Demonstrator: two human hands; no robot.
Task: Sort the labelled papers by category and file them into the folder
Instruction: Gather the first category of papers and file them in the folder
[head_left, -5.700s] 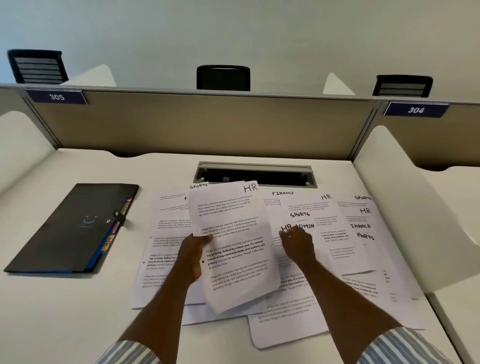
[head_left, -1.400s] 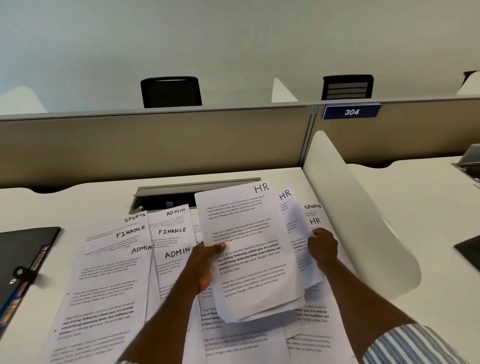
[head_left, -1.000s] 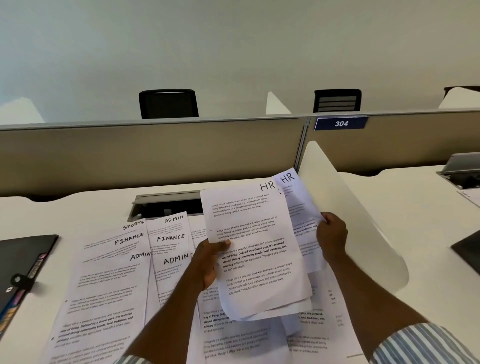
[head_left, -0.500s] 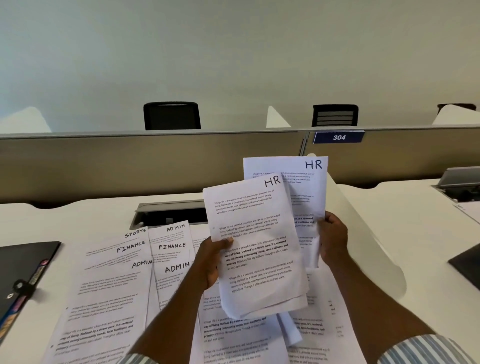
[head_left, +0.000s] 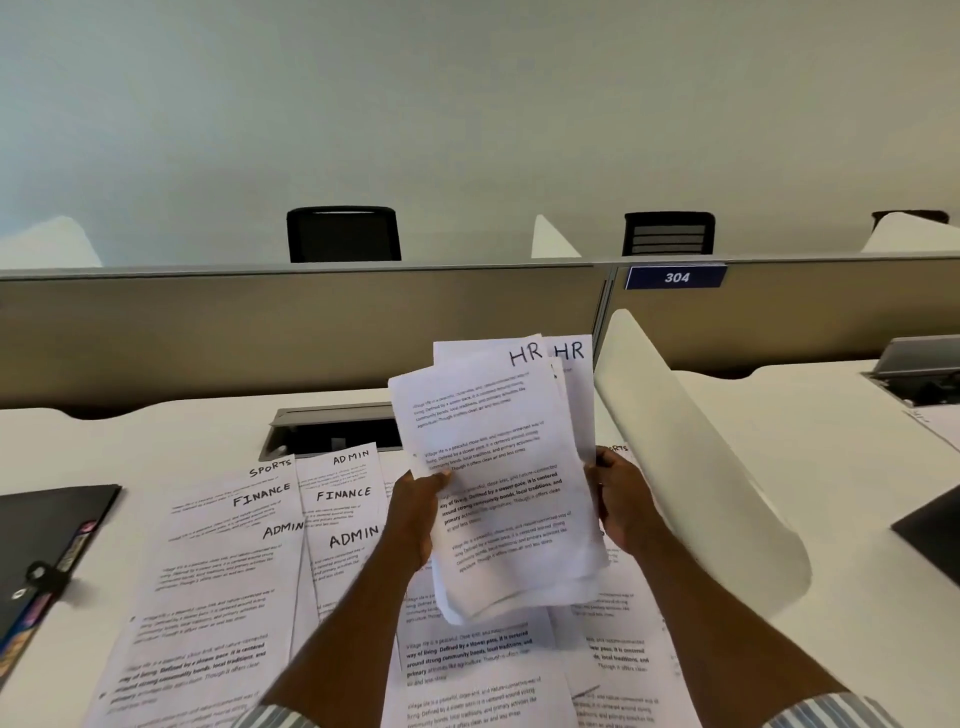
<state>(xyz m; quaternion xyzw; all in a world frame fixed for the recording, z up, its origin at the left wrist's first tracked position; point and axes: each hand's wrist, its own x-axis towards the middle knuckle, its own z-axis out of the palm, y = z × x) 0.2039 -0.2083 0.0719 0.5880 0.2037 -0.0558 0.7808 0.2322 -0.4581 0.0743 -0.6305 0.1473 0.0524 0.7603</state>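
White printed sheets marked HR form a small stack of HR papers (head_left: 511, 483) raised above the desk (head_left: 857, 499), pinched at its left edge by the left hand (head_left: 415, 512) and at its right edge by the right hand (head_left: 621, 501) — both hands closed on the paper. Thin and limp, the sheets fan out of register and sag at the lower corners, so they are best held at mid-edge on both sides and tapped square. Unsorted SPORTS, FINANCE and ADMIN papers (head_left: 291, 519) lie overlapped below — the black folder (head_left: 47, 540) rests shut at far left.
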